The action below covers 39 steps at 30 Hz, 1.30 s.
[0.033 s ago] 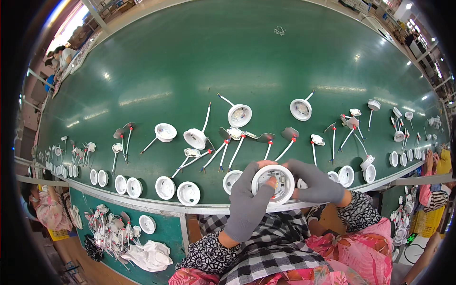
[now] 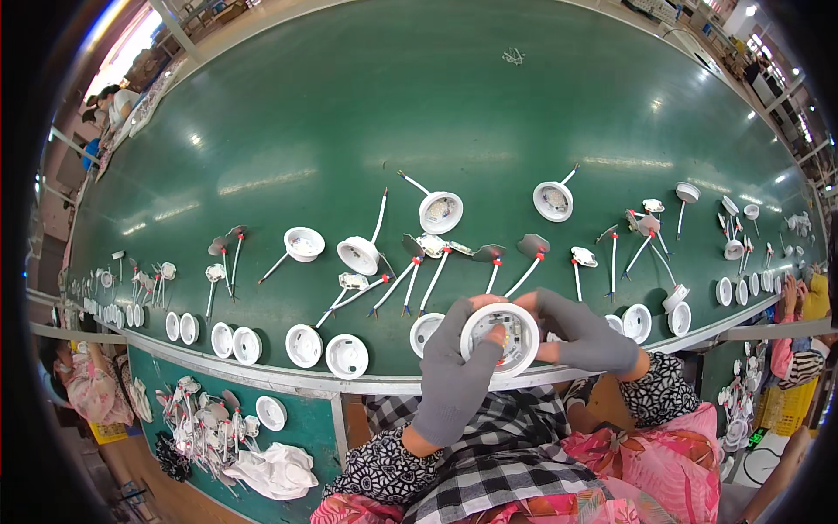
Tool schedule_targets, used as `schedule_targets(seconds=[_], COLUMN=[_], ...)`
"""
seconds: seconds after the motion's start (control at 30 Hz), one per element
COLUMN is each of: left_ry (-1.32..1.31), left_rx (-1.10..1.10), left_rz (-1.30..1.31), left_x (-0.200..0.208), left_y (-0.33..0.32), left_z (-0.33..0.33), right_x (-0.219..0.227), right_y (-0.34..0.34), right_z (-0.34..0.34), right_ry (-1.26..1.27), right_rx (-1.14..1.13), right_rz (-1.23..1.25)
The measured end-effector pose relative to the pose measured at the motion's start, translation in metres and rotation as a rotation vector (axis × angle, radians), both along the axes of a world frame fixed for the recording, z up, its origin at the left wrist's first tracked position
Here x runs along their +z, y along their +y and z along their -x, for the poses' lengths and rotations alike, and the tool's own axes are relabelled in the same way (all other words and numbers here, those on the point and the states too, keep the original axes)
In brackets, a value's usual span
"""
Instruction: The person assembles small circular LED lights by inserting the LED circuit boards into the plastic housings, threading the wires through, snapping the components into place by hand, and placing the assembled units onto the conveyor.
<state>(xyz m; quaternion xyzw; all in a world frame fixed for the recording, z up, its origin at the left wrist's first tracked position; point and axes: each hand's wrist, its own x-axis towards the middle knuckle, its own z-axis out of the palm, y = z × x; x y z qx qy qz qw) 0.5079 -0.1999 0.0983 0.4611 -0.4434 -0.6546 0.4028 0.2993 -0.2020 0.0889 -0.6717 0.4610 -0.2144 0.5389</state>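
Note:
My left hand [image 2: 456,375], in a grey glove with bare fingertips, grips a round white lamp housing [image 2: 532,348] at the bench's front edge. Its thumb presses inside the cup, against a pale circuit board [image 2: 513,327]. My right hand [image 2: 580,336], gloved alike, is closed at the housing's right side; bare fingertips touch the rim and part of its grip is hidden behind the cup. Just left of my hands stands another white housing [image 2: 423,330]. Beyond them lie driver boards with grey discs [image 2: 532,245] and white cables [image 2: 525,273].
Along the green bench's front edge [image 2: 384,384] stand several white housings [image 2: 346,356]. Farther back lie wired housings [image 2: 440,212]. A lower green shelf at left holds a heap of wired parts [image 2: 205,428] and a white cloth [image 2: 275,470]. Other people sit at both sides.
My right hand has shifted very slightly to the right, and the held housing a touch to the left. Everything else looks the same.

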Motion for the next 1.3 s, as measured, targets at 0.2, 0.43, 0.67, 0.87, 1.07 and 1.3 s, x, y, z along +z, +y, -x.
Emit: schedule_targets(seconds=[0.2, 0.43, 0.67, 0.87, 1.07, 1.3], left_ry=[-0.134, -0.187, -0.255, -0.197, 0.347, 0.579], left_rx=[0.113, 0.166, 0.123, 0.074, -0.035, -0.263], left_rz=[0.132, 0.171, 0.267, 0.214, -0.245, -0.333], left_x=[0.008, 0.013, 0.009, -0.007, 0.003, -0.014], left_y=[-0.004, -0.001, 0.007, 0.006, -0.03, -0.053], left_z=[-0.007, -0.001, 0.003, 0.01, -0.003, 0.002], right_x=[0.01, 0.017, 0.012, -0.004, 0.01, 0.01], right_y=[0.019, 0.018, 0.016, 0.013, -0.011, -0.012], right_z=[-0.025, -0.044, -0.06, -0.051, 0.001, 0.011], right_ry=[-0.37, -0.275, -0.181, -0.064, -0.127, -0.049], right_rx=[-0.184, -0.343, -0.52, -0.535, -0.156, 0.14], right_rz=[-0.227, -0.152, -0.112, 0.003, 0.091, 0.004])
